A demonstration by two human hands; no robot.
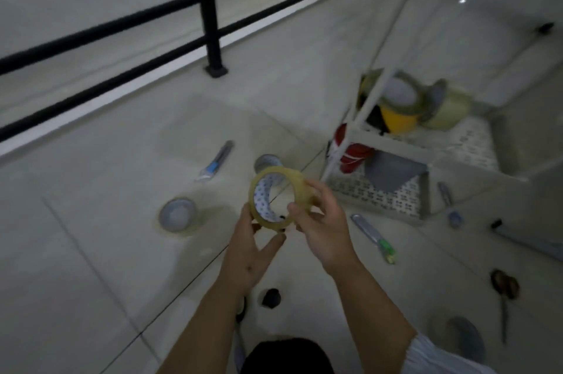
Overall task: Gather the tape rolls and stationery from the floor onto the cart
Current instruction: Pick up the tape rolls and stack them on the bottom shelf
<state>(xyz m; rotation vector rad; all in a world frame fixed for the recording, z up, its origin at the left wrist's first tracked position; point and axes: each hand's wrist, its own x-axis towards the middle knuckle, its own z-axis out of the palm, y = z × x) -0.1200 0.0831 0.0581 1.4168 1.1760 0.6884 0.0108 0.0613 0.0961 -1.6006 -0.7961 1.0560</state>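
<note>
Both hands hold a clear tape roll (278, 187) up over the floor, its open core facing me. My left hand (253, 247) grips its lower edge and my right hand (321, 221) pinches its right side. Two more clear rolls lie on the tiles, one (178, 214) to the left and one (268, 161) partly hidden behind the held roll. A blue utility knife (217, 161) lies further back. Right of my hands lie a green-tipped knife (373, 238), a blue-tipped knife (449, 204) and scissors (504, 291). The white cart (396, 203) stands at the right.
The cart's perforated shelves hold several tape rolls (402, 105), a red roll (352, 155) and a grey sheet (393, 171). A black railing (210, 8) with a post runs across the back. A small black object (270, 297) sits on the floor near my arms.
</note>
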